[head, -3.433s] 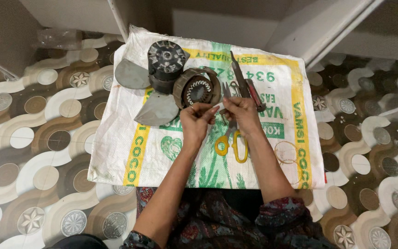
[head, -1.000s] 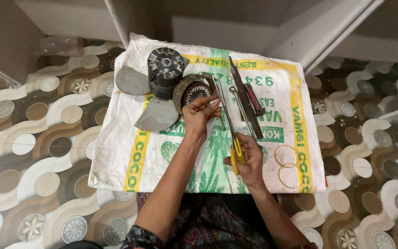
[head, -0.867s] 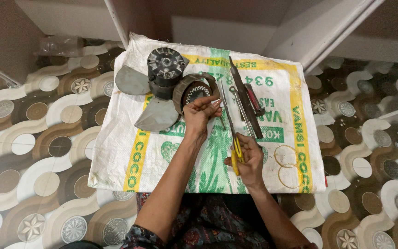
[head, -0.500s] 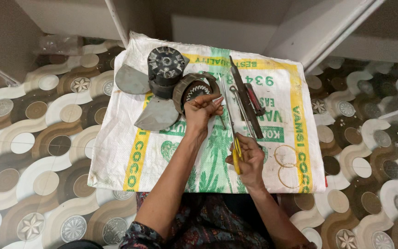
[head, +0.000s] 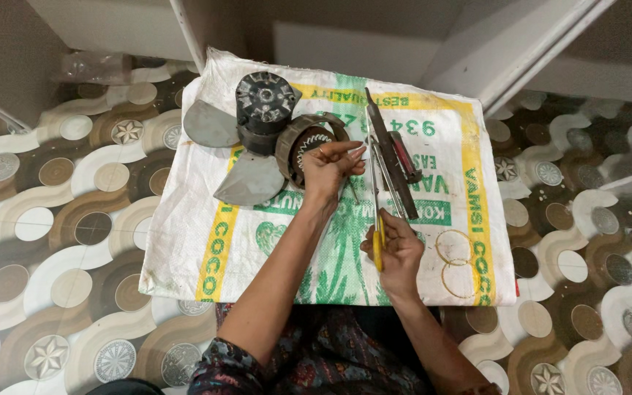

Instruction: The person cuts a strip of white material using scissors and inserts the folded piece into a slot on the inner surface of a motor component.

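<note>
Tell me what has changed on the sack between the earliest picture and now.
The right hand left the round motor housing, drew back toward the body and took hold of the yellow-handled scissors, blades pointing away. The left hand stayed at the housing, pinching something thin and pale there. The fan blades, dark motor part, the tools and the sack lie as before.

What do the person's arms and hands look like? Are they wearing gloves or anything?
No gloves: the left hand and the right hand are both bare, with no rings or watch that I can make out. The forearms are bare too. Near the elbows, dark sleeves begin, patterned in small reddish and pale shapes, matching the dark patterned cloth over the lap.
</note>
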